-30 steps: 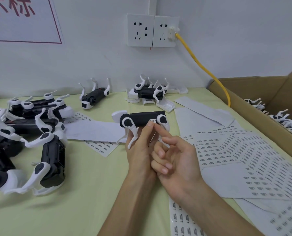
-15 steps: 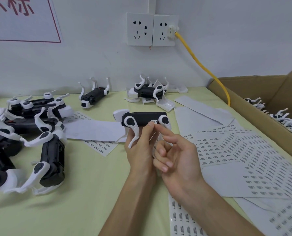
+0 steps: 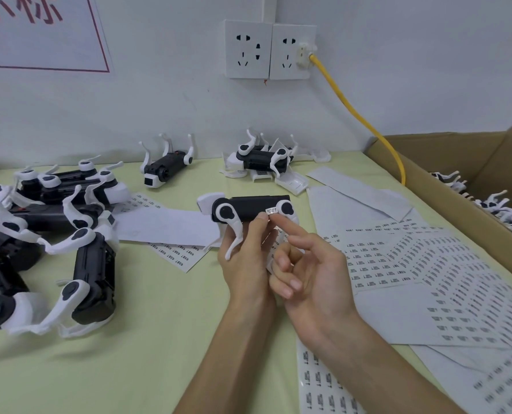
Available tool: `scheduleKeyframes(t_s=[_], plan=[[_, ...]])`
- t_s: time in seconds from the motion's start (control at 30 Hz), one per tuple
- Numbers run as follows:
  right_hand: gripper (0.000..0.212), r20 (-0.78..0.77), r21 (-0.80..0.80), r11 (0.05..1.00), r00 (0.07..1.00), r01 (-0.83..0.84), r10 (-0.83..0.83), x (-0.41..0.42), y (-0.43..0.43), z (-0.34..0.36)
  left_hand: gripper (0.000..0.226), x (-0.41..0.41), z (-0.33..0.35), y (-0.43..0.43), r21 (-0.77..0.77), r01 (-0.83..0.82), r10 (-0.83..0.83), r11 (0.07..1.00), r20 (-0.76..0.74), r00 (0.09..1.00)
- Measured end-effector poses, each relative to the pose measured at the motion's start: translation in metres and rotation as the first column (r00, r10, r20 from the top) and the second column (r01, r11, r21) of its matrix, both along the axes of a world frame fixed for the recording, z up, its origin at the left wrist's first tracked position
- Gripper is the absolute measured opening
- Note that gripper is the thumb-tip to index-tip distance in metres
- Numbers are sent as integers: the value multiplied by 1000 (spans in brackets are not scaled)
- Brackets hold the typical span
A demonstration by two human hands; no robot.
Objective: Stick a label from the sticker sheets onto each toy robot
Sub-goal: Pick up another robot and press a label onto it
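Observation:
My left hand (image 3: 245, 258) grips a black toy robot (image 3: 248, 208) with white legs from below and holds it above the table. A small white label (image 3: 271, 210) sits on the robot's side near its right end. My right hand (image 3: 305, 270) is beside it, the index finger stretched out with its tip just below the label and the other fingers curled. Sticker sheets (image 3: 422, 264) lie spread to the right.
A heap of toy robots (image 3: 48, 234) fills the left of the table. Two more robots (image 3: 166, 167) (image 3: 262, 158) lie by the wall. A cardboard box (image 3: 457, 186) holding robots stands at the right. A yellow cable (image 3: 359, 115) hangs from the wall socket.
The label is pressed onto the robot's side. My right index fingertip has slipped slightly lower, just beneath the label. The robot has stayed nearly still.

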State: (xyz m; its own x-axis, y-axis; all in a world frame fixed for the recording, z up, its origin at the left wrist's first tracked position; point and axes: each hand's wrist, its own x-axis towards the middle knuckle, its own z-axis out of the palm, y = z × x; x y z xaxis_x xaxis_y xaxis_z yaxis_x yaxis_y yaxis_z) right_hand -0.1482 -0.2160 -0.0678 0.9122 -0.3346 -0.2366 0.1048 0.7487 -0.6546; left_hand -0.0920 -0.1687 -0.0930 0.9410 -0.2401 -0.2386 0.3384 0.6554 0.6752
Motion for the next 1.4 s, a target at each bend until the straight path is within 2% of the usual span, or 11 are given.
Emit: scheduleKeyframes(t_s=[0.17,0.43,0.63,0.83,1.1,1.4], plan=[[42,10,2,1000,1000,-15,15,0,1,3,29,-1,2,3,-33,44,-43,998,45,998],[47,-6,9,1000,1000,-19,19,1,1,1,34,1,0,2,-64,37,-38,997,-4,999],[37,-17,4,1000,1000,-19,19,1,-1,0,19,0,-1,0,-23,9,-9,1000,-4,1000],[35,-34,-11,1000,999,-29,29,1,-1,1,21,2,-6,-2,32,-30,29,999,5,1000],[36,-43,-35,999,999,-29,27,1,-2,1,25,2,-7,-2,23,-18,17,1000,38,999],[36,-37,-25,999,999,-32,31,2,-2,0,16,-1,-1,-1,-5,-2,2,1000,34,999]])
